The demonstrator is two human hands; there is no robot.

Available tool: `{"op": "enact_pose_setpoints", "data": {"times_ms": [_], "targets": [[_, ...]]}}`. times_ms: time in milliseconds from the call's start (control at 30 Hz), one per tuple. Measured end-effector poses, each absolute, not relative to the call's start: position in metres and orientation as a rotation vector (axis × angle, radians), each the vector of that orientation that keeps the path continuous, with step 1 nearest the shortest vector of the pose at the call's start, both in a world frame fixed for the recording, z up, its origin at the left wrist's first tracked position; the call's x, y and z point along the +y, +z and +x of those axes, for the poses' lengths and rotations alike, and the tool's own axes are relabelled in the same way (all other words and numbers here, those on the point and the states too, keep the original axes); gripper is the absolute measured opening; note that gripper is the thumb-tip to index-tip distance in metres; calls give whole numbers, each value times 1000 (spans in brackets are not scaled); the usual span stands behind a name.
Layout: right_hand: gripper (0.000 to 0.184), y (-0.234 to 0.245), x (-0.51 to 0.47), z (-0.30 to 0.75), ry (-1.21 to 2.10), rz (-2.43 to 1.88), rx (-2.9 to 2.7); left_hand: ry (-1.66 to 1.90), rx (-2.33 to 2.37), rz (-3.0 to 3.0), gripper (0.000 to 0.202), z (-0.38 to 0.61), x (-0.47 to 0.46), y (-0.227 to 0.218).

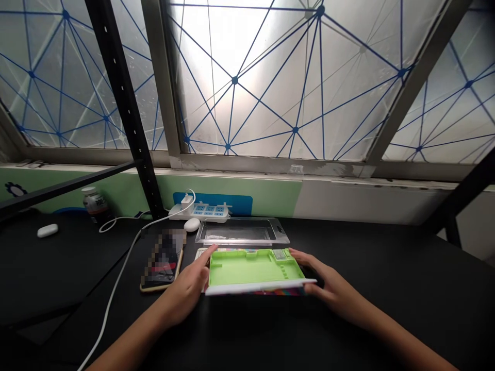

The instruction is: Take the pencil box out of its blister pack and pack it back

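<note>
A flat lime-green plastic tray point(251, 268) with a white front rim lies on the black desk point(386, 288), on top of a colourful striped layer. My left hand point(189, 288) grips its left end, fingers curled on the edge. At the tray's right end my right hand point(332, 288) holds it, thumb near the top corner. Just behind the tray rests a clear plastic cover point(242, 231).
A phone point(162, 260) lies left of the tray, with a white cable point(116, 293) running past it to a power strip point(201, 211) at the wall. A white earbud case point(191, 224), a small bottle point(94, 202) and another white case point(47, 230) sit further back left.
</note>
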State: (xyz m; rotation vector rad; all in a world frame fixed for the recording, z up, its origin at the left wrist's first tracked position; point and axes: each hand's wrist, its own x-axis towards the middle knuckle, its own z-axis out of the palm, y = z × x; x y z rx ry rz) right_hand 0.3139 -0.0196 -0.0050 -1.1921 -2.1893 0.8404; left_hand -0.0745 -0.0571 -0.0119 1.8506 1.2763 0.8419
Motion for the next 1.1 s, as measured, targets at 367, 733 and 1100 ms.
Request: {"op": "enact_pose_setpoints", "data": {"times_ms": [367, 733, 1100], "targets": [[74, -18, -22, 305, 632, -1368, -2192, 890, 1254, 1918, 100, -71, -59, -20], [61, 17, 15, 288, 429, -1194, -2058, 1202, 1630, 2069, 84, -37, -35, 35], [57, -17, 74, 259, 306, -1307, -2120, 925, 1819, 2205, 67, -43, 41, 4]]}}
